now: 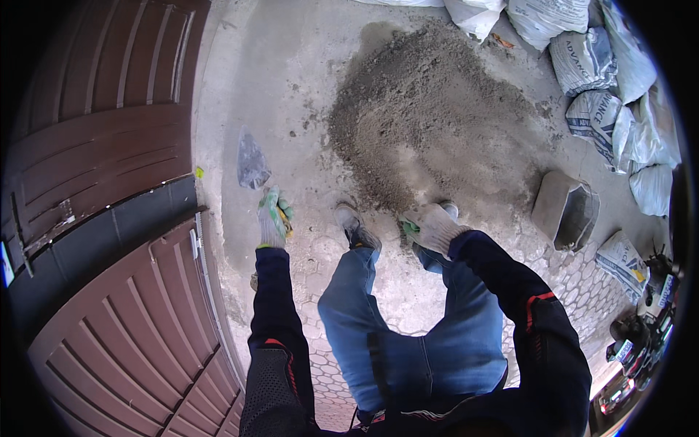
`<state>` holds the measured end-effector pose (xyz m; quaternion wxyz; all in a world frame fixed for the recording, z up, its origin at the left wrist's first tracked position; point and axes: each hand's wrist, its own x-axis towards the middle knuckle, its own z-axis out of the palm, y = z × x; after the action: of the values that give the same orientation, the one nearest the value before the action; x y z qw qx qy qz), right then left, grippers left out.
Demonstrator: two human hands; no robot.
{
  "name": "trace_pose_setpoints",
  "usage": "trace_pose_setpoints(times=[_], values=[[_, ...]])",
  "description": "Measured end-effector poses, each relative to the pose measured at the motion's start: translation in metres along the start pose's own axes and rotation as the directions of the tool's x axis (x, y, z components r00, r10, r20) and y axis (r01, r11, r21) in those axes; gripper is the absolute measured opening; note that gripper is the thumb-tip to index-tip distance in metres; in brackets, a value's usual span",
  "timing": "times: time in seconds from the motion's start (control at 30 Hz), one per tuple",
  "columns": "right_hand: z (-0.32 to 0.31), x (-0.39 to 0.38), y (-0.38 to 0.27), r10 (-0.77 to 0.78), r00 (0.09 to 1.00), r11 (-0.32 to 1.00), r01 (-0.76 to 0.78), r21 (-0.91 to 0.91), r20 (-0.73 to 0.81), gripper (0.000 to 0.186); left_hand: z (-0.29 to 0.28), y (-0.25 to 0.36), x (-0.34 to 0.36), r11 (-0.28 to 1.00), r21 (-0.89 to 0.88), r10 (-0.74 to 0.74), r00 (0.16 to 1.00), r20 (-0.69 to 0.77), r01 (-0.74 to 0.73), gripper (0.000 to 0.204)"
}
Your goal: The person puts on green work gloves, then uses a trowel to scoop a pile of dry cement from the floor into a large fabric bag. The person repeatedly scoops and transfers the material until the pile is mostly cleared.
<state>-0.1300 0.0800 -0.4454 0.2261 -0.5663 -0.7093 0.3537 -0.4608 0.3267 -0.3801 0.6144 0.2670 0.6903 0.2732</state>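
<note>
My left hand (273, 218), in a whitish knitted glove with green on it, is closed on a trowel. The trowel's pointed grey blade (253, 162) reaches forward beyond my fingers, low over the concrete, and a bit of yellow shows at my palm. My right hand (429, 227) wears the same kind of glove and hovers over my right shoe, near the close edge of a broad heap of grey sand or dry mortar mix (429, 116). Its fingers bend inward and are mostly hidden behind the back of the hand.
To the right of the heap a dirty grey tub (545, 207) lies tipped on its side. Several filled sacks (582, 62) line the far right, and another sack (621, 264) sits nearer. Brown metal gates (138, 306) run along the left. Motorcycles (637, 328) stand at the lower right.
</note>
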Motion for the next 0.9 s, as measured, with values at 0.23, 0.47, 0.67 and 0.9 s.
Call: trace_pose_setpoints(times=[0.23,0.47,0.67,0.9], values=[[-0.029,0.013,0.016,0.176,0.682,0.984,-0.116,-0.132,0.710,0.021,-0.023,-0.100,0.224,0.954,0.298,-0.006,0.999,-0.044,0.019,0.028],[-0.057,0.028,0.015,0.029,0.903,0.949,0.110,-0.295,0.428,0.035,-0.012,-0.144,0.296,0.917,0.397,0.055,0.997,-0.049,-0.031,0.027],[-0.040,0.030,0.012,0.012,0.895,0.913,0.171,-0.369,0.445,0.034,0.085,-0.184,0.276,0.721,0.610,0.208,0.942,0.263,-0.329,0.026],[-0.079,0.064,0.069,-0.076,0.931,0.984,0.012,0.178,0.358,0.049,0.213,-0.194,0.172,0.935,0.320,-0.011,0.888,0.459,-0.154,0.027]])
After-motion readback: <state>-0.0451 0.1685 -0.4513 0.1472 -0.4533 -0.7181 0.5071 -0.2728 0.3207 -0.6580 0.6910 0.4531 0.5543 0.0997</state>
